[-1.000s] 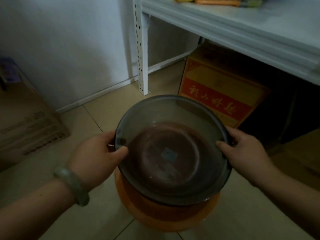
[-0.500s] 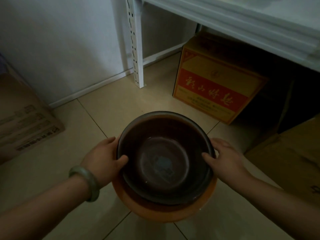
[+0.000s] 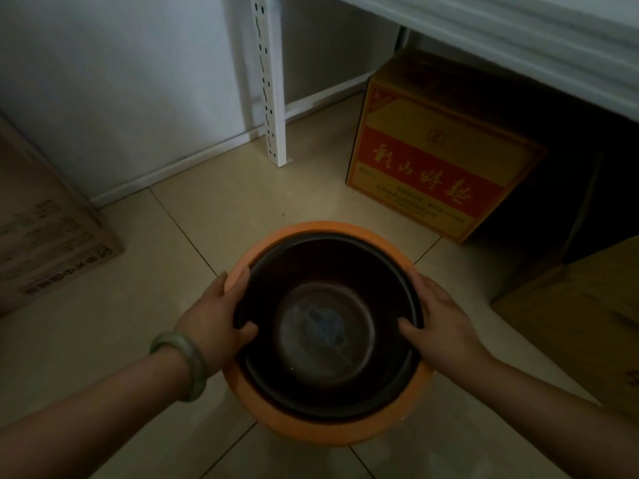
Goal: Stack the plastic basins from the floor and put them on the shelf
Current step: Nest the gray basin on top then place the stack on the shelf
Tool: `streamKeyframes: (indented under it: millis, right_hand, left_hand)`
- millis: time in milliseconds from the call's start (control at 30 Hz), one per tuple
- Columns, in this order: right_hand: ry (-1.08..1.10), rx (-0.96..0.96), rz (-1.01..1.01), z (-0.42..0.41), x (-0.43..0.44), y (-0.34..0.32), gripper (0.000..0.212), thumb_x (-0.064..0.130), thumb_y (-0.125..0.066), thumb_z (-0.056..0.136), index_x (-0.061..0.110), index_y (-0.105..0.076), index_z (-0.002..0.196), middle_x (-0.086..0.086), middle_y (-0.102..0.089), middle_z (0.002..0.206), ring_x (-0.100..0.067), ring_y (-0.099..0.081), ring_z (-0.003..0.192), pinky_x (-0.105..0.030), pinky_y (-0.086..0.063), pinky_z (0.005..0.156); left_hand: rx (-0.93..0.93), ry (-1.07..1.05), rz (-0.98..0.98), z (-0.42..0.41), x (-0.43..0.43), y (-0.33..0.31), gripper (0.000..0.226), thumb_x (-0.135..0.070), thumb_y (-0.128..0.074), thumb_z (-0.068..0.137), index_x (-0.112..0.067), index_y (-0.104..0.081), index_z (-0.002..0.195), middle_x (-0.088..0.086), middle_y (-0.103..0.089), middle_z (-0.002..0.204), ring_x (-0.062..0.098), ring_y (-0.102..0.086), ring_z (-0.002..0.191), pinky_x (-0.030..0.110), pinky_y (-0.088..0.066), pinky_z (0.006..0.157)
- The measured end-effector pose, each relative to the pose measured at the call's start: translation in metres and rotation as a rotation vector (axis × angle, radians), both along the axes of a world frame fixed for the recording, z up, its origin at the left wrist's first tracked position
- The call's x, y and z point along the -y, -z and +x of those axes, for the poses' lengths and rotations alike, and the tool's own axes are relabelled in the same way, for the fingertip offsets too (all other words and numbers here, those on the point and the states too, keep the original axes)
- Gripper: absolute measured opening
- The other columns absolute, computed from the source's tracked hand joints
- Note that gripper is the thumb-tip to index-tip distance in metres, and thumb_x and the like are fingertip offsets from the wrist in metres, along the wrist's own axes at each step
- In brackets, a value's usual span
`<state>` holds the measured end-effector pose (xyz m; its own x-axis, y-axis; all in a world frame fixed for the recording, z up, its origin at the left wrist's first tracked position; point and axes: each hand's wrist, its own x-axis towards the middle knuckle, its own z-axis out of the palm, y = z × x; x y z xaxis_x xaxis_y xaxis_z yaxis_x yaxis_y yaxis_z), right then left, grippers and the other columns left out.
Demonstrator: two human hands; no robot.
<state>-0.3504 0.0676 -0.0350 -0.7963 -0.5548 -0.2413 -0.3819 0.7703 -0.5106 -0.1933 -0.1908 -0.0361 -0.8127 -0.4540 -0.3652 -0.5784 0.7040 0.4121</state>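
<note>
A dark translucent basin (image 3: 326, 385) sits nested inside a wider orange basin (image 3: 311, 428) on the tiled floor. My left hand (image 3: 214, 321) grips the dark basin's left rim, thumb inside, fingers reaching over the orange rim. On the right rim rests my right hand (image 3: 437, 321), its thumb also inside the dark basin. The white shelf (image 3: 518, 32) runs across the top right, above the basins.
A yellow and red cardboard box (image 3: 432, 160) stands under the shelf, past the basins. The shelf's perforated white post (image 3: 273, 98) stands by the wall. Brown cartons sit at the left (image 3: 45, 229) and at the right edge (image 3: 581, 312).
The dark basin has gone down from above the orange basin into it and now sits deep inside. Both hands followed it down on its rim.
</note>
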Motion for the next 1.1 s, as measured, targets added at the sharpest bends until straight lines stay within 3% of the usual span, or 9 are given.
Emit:
streamKeyframes:
  millis: [133,267,433,500,567,633,867,1000,1100]
  right_hand:
    - [0.041,0.069,-0.031,-0.001,0.002,0.005,0.092,0.032,-0.064,0.081,0.042,-0.001,0.148,0.000,-0.037,0.150,-0.021,-0.039,0.133,-0.031,-0.036,0.101]
    - [0.166,0.221,-0.091,-0.003,0.003,0.008,0.100,0.030,-0.068,0.081,0.036,0.006,0.149,-0.001,-0.035,0.153,-0.027,-0.045,0.131,-0.039,-0.039,0.104]
    - [0.353,0.379,-0.160,-0.004,0.002,0.013,0.097,0.038,-0.072,0.076,0.033,-0.008,0.149,-0.004,-0.039,0.148,-0.030,-0.049,0.126,-0.046,-0.043,0.102]
    - [0.367,0.434,-0.151,-0.005,0.000,0.015,0.092,0.057,-0.071,0.066,0.029,-0.028,0.143,-0.002,-0.052,0.137,-0.026,-0.058,0.116,-0.047,-0.048,0.098]
    - [0.350,0.521,-0.149,-0.006,-0.004,0.016,0.090,0.074,-0.066,0.054,0.030,-0.048,0.130,0.001,-0.065,0.122,-0.021,-0.065,0.105,-0.047,-0.051,0.093]
    - [0.343,0.604,-0.152,-0.006,-0.007,0.014,0.074,0.070,-0.062,0.062,0.027,-0.055,0.121,0.000,-0.069,0.112,-0.021,-0.067,0.099,-0.044,-0.053,0.091]
    - [0.511,0.850,-0.328,-0.014,-0.027,0.017,0.040,0.044,-0.050,0.087,0.012,-0.066,0.106,-0.011,-0.063,0.107,-0.028,-0.058,0.108,-0.042,-0.045,0.088]
    - [0.528,0.902,-0.389,-0.019,-0.034,0.018,0.040,0.039,-0.059,0.076,0.009,-0.069,0.101,-0.012,-0.063,0.100,-0.030,-0.058,0.107,-0.042,-0.045,0.088]
    - [0.557,0.952,-0.419,-0.021,-0.035,0.017,0.037,0.037,-0.062,0.072,0.010,-0.068,0.097,-0.010,-0.061,0.096,-0.027,-0.057,0.103,-0.041,-0.045,0.088]
  left_hand:
    - [0.007,0.006,0.002,-0.001,0.000,0.003,0.087,-0.035,-0.058,0.081,-0.035,-0.001,0.146,0.007,-0.023,0.151,0.024,-0.043,0.125,0.026,-0.036,0.100]
    - [0.035,0.003,-0.009,-0.001,0.002,0.003,0.089,-0.039,-0.059,0.079,-0.040,0.000,0.145,0.009,-0.046,0.130,0.019,-0.051,0.097,0.026,-0.043,0.083]
    - [-0.022,-0.196,0.255,-0.003,0.008,0.000,0.107,-0.026,-0.070,0.076,-0.038,0.011,0.145,0.008,-0.045,0.142,0.028,-0.059,0.109,0.034,-0.047,0.088]
    - [0.012,-0.351,0.453,-0.001,0.012,0.000,0.095,-0.027,-0.070,0.076,-0.031,-0.009,0.147,0.008,-0.052,0.133,0.029,-0.063,0.101,0.039,-0.053,0.082]
    - [0.053,-0.415,0.629,0.005,0.017,0.002,0.065,-0.032,-0.067,0.076,-0.018,-0.043,0.135,0.010,-0.065,0.113,0.026,-0.065,0.093,0.039,-0.054,0.078]
    - [0.059,-0.443,0.726,0.010,0.024,0.003,0.055,-0.039,-0.064,0.070,-0.011,-0.059,0.117,0.013,-0.070,0.100,0.027,-0.066,0.092,0.042,-0.052,0.086]
    - [0.004,-0.555,1.031,0.019,0.041,0.013,0.060,-0.037,-0.068,0.064,0.002,-0.064,0.109,0.019,-0.068,0.092,0.028,-0.065,0.083,0.038,-0.051,0.078]
    - [0.002,-0.577,1.176,0.022,0.047,0.015,0.052,-0.034,-0.070,0.065,0.000,-0.065,0.105,0.016,-0.068,0.086,0.023,-0.069,0.073,0.033,-0.057,0.063]
    - [-0.025,-0.621,1.267,0.024,0.049,0.016,0.047,-0.029,-0.074,0.063,-0.002,-0.065,0.101,0.014,-0.068,0.085,0.023,-0.070,0.071,0.033,-0.059,0.063]
